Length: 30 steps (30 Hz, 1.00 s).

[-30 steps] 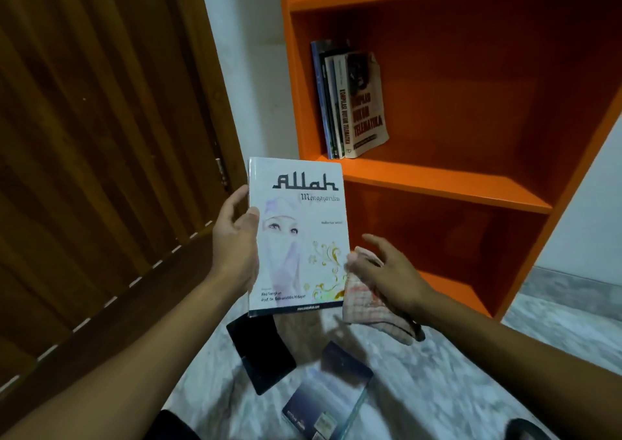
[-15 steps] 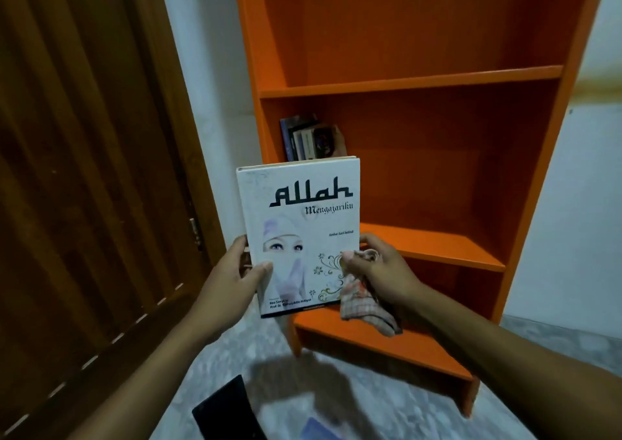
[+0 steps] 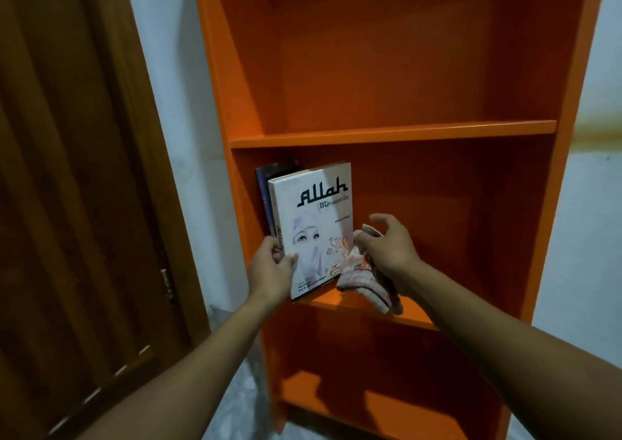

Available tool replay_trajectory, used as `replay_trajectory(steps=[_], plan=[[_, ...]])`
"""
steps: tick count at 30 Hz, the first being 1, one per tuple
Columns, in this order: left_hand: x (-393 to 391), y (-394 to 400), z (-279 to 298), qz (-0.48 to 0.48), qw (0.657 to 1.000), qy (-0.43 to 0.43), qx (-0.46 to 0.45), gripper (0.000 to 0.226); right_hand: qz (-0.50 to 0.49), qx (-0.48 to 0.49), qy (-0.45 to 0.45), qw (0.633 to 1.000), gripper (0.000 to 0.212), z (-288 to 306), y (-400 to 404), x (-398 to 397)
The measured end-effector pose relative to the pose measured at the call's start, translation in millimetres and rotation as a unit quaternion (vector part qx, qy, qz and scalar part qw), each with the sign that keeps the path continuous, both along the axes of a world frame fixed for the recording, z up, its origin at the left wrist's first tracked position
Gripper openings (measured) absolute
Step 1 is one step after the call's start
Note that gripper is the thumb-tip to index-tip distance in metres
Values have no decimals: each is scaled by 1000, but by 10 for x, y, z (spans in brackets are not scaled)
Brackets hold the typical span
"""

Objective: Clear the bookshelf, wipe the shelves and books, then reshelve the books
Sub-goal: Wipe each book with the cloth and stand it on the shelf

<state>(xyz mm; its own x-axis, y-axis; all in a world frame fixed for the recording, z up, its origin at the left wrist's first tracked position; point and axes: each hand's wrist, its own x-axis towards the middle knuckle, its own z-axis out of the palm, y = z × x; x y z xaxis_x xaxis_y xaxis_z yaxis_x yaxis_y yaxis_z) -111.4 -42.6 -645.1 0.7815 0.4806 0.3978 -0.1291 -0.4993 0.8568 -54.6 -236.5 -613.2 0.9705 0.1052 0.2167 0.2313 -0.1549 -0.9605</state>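
Dark brown wooden door (image 3: 77, 204) fills left side, vertical panel grooves, small metal hinge (image 3: 167, 284) on its right edge. Door frame (image 3: 148, 109) same brown wood. Pale white wall (image 3: 175, 103) in narrow strip beside it, and again at far right (image 3: 592, 204); faint yellowish stain (image 3: 599, 130) there, possibly old tape mark. Floor (image 3: 242, 406) at bottom grey, marbled, dim. Light soft and low, shadows blurred.

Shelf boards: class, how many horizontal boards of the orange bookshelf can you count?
3: one above the books, one under the white book, one lowest. More may lie outside the frame.
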Motion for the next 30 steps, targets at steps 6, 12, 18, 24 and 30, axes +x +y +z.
replay_trajectory(steps=[6,12,18,24,30], plan=[[892,-122,-117,63,997,34,-7,35,-4,-20,6,1000,58,-82,-106,247],[1246,-198,-165,135,989,53,-39,15,5,-15,34,999,67,-242,-161,360],[1531,-230,-118,184,977,73,-83,41,17,-1,35,999,70,-319,-133,437],[1495,-238,-154,186,978,70,-63,57,36,7,48,998,48,-314,-145,344],[928,-57,-396,66,996,-11,58,40,91,28,107,990,42,-459,-220,74]])
